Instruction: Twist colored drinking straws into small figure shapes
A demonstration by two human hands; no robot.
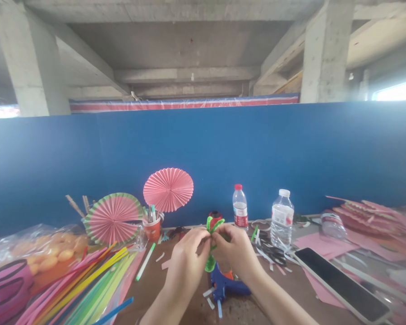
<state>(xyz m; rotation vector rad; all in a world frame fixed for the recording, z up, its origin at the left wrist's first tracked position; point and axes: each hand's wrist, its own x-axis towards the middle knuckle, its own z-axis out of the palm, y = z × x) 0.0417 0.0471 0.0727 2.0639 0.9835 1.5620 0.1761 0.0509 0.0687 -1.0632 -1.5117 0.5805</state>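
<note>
Both my hands meet above the middle of the table, pinching a bright green fuzzy pipe cleaner (210, 263). My left hand (189, 253) has its fingertips closed on it from the left. From the right, my right hand (238, 250) pinches it too. Two green ends stick up above the fingers, and a thicker wound part hangs below them. Fingers hide the middle of the piece. Just under my hands lies a blue glue gun (228, 285), partly covered by my right wrist.
Colourful pipe cleaners (84, 284) lie at left, near a marker (145, 262) and pink paper fans (168, 189). Two plastic bottles (240, 208) stand behind my hands. Black scissors (274, 255), a phone (341, 284) and pink paper (325, 243) lie at right. A blue partition (203, 144) borders the back.
</note>
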